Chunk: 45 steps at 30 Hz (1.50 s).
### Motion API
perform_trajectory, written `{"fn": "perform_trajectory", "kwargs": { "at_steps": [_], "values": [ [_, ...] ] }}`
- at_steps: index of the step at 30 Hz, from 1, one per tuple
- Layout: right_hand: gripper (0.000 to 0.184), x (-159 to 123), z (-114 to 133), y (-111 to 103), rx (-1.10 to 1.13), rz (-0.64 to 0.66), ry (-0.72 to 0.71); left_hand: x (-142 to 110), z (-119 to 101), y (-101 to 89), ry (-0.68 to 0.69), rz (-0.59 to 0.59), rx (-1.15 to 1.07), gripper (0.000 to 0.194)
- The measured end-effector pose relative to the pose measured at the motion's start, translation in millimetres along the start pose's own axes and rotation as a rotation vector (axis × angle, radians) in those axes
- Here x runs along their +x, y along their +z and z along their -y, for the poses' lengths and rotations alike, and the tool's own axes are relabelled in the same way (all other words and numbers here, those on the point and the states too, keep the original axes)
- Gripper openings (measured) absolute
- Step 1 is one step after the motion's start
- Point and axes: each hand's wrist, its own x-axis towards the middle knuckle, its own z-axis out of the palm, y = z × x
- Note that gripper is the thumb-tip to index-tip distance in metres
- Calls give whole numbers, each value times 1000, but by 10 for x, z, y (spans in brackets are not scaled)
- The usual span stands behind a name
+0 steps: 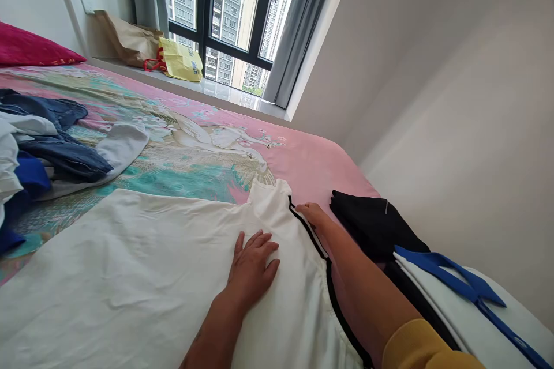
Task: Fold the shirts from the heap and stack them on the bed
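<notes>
A white shirt-like garment (142, 259) lies spread over the bed in front of me, slightly wrinkled. Black trim (335, 294) runs along its right edge, and a short sleeve-like part sticks out at the top. My left hand (253, 262) rests palm down on the cloth with its fingers apart. At the upper end of the trimmed edge, my right hand (312, 214) has its fingers closed on the fabric; the fingertips are partly hidden.
On the left is a heap of jeans (64, 153) with white, grey and blue clothes. Folded black cloth (376, 222) and a white garment with a blue strap (459, 282) lie at right. Paper bags (134, 43) stand on the windowsill beyond the patterned bedsheet (303, 155).
</notes>
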Motion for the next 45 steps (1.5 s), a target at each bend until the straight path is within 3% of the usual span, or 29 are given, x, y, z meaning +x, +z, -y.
{"fn": "perform_trajectory", "kwargs": {
  "at_steps": [9, 16, 25, 30, 32, 36, 39, 42, 45],
  "values": [
    [12, 165, 51, 38, 88, -15, -24, -16, -27, -41, -27, 55, 3, 27],
    [26, 353, 226, 106, 74, 85, -72, -30, -46, -65, -21, 76, 1, 28],
    [31, 478, 239, 274, -194, -235, -190, -50, -27, -39, -14, 59, -31, 32],
    [33, 329, 557, 417, -377, -349, -458, -61, -16, -31, -20, 83, -42, 33],
    [33, 309, 681, 464, -430, -316, -466, -67, -15, -31, -20, 77, -49, 33],
    [31, 376, 888, 621, -482, -92, -544, -74, -11, -29, -17, 75, -65, 33],
    [41, 440, 987, 829, -515, 30, -552, -77, 1, -16, -14, 76, -69, 35],
    [25, 476, 1041, 1015, -522, 46, -526, -83, 19, -1, -9, 70, -73, 35],
    [14, 475, 1078, 1096, -480, -36, -529, -93, 25, 3, -3, 69, -76, 35]
  ]
}}
